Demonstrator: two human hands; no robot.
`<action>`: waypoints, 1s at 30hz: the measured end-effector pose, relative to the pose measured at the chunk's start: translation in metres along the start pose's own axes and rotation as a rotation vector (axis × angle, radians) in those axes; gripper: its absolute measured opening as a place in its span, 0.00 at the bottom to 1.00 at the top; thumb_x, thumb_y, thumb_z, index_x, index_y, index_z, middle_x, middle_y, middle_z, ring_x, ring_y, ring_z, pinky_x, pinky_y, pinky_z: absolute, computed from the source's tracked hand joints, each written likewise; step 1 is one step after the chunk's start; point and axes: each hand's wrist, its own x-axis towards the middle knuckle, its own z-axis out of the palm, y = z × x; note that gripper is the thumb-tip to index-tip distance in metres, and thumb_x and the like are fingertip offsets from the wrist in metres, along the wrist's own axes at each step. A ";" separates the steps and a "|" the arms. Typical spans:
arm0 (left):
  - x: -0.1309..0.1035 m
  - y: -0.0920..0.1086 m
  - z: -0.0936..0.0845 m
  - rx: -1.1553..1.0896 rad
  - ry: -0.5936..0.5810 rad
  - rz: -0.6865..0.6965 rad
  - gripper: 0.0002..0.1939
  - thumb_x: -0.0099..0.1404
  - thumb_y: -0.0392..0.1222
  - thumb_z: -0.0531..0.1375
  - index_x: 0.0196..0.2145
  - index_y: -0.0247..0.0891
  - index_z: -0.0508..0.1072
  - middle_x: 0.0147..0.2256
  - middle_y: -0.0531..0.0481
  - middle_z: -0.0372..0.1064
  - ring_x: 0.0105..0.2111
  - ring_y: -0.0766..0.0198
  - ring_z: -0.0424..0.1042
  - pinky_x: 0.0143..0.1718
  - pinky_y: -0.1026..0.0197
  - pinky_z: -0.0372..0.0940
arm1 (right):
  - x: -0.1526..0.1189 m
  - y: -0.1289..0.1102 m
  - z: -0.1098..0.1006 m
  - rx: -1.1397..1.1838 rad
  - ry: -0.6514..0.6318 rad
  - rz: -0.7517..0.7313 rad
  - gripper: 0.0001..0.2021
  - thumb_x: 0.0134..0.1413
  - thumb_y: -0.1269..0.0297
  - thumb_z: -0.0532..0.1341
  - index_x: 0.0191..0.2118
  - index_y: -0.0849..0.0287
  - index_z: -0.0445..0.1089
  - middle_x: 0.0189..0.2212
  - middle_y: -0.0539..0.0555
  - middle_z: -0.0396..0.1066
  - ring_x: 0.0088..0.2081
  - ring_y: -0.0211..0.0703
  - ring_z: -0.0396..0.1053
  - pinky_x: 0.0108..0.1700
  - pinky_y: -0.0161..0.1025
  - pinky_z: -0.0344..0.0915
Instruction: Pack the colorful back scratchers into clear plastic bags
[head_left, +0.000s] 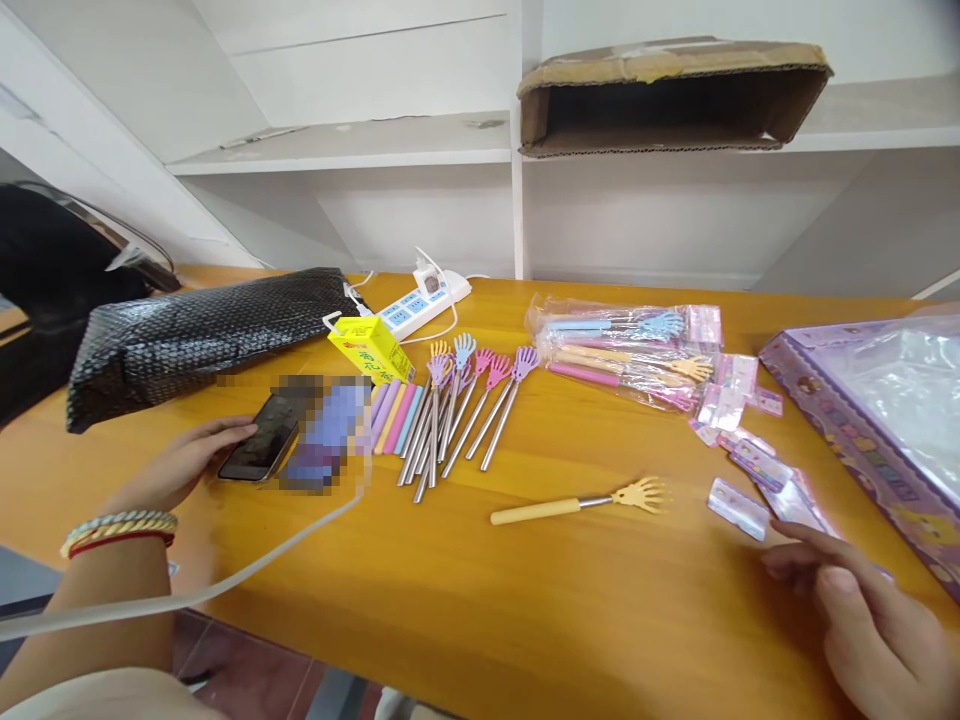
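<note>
To the right of the yellow scratcher (574, 506), the card (738, 510) by the parted fingers of the right hand (877, 612) looks light and slippery, so its edge seems best to pinch, while left of the yellow scratcher, the left hand (184, 460) touches the phone (261, 442), fingers together, grip unclear.

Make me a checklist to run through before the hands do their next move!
1. Left hand free: not ok, its fingers are at the phone.
2. Right hand touching the nearest card: cannot tell, a fingertip is right by it.
3. Yellow scratcher lying apart from the pile: ok.
4. Its handle and claw joined by the rod: ok.
5. Bagged scratchers in clear plastic: ok.
</note>
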 end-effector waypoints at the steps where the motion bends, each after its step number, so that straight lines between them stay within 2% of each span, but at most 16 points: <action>1: -0.007 -0.005 -0.001 0.004 -0.019 0.015 0.32 0.41 0.49 0.69 0.45 0.35 0.70 0.43 0.45 0.71 0.42 0.57 0.69 0.43 0.59 0.67 | 0.000 -0.001 -0.001 -0.002 0.000 -0.008 0.16 0.58 0.55 0.48 0.43 0.55 0.67 0.30 0.53 0.71 0.32 0.47 0.70 0.34 0.43 0.65; 3: -0.018 -0.013 -0.001 0.022 -0.042 0.054 0.38 0.42 0.49 0.69 0.51 0.38 0.66 0.52 0.45 0.65 0.49 0.55 0.65 0.50 0.58 0.64 | 0.000 -0.002 -0.001 -0.003 -0.003 -0.019 0.15 0.58 0.56 0.48 0.43 0.55 0.67 0.29 0.52 0.71 0.32 0.46 0.70 0.34 0.42 0.66; 6: -0.021 -0.022 -0.001 0.027 -0.032 0.091 0.42 0.42 0.50 0.69 0.55 0.41 0.64 0.57 0.47 0.60 0.54 0.54 0.61 0.54 0.58 0.61 | -0.001 -0.002 -0.002 -0.006 0.001 -0.016 0.15 0.58 0.56 0.48 0.43 0.55 0.67 0.30 0.52 0.71 0.32 0.46 0.70 0.34 0.41 0.66; 13: -0.019 -0.026 -0.007 0.031 -0.150 0.114 0.44 0.43 0.47 0.70 0.58 0.46 0.59 0.59 0.49 0.55 0.57 0.56 0.58 0.56 0.60 0.57 | -0.002 -0.001 -0.002 0.003 0.007 0.006 0.15 0.58 0.55 0.48 0.42 0.55 0.67 0.29 0.52 0.71 0.32 0.46 0.70 0.35 0.42 0.65; 17: -0.019 -0.027 -0.008 0.041 -0.137 0.107 0.45 0.42 0.47 0.70 0.58 0.45 0.59 0.60 0.49 0.55 0.57 0.56 0.58 0.56 0.61 0.57 | -0.003 0.002 -0.001 0.036 -0.010 0.034 0.15 0.58 0.55 0.48 0.42 0.55 0.67 0.31 0.53 0.71 0.33 0.46 0.69 0.36 0.43 0.65; 22: -0.020 -0.026 -0.005 0.069 -0.145 0.097 0.46 0.40 0.48 0.71 0.57 0.46 0.60 0.57 0.49 0.59 0.54 0.55 0.62 0.53 0.60 0.62 | -0.006 0.007 0.000 0.036 -0.005 0.067 0.16 0.58 0.54 0.48 0.42 0.55 0.67 0.31 0.52 0.71 0.33 0.47 0.69 0.37 0.44 0.64; 25: -0.022 -0.024 -0.003 0.086 -0.135 0.090 0.48 0.40 0.48 0.70 0.59 0.45 0.57 0.59 0.48 0.56 0.56 0.53 0.59 0.55 0.57 0.59 | -0.006 0.008 0.000 0.027 -0.008 0.067 0.15 0.58 0.54 0.48 0.41 0.55 0.67 0.32 0.52 0.71 0.34 0.48 0.69 0.37 0.44 0.64; 30: -0.022 -0.024 -0.004 0.051 -0.079 0.073 0.48 0.40 0.46 0.71 0.59 0.48 0.57 0.61 0.52 0.52 0.59 0.56 0.55 0.59 0.60 0.52 | -0.005 0.009 0.001 0.024 -0.009 0.042 0.14 0.58 0.55 0.49 0.40 0.55 0.67 0.32 0.52 0.71 0.34 0.47 0.70 0.37 0.44 0.64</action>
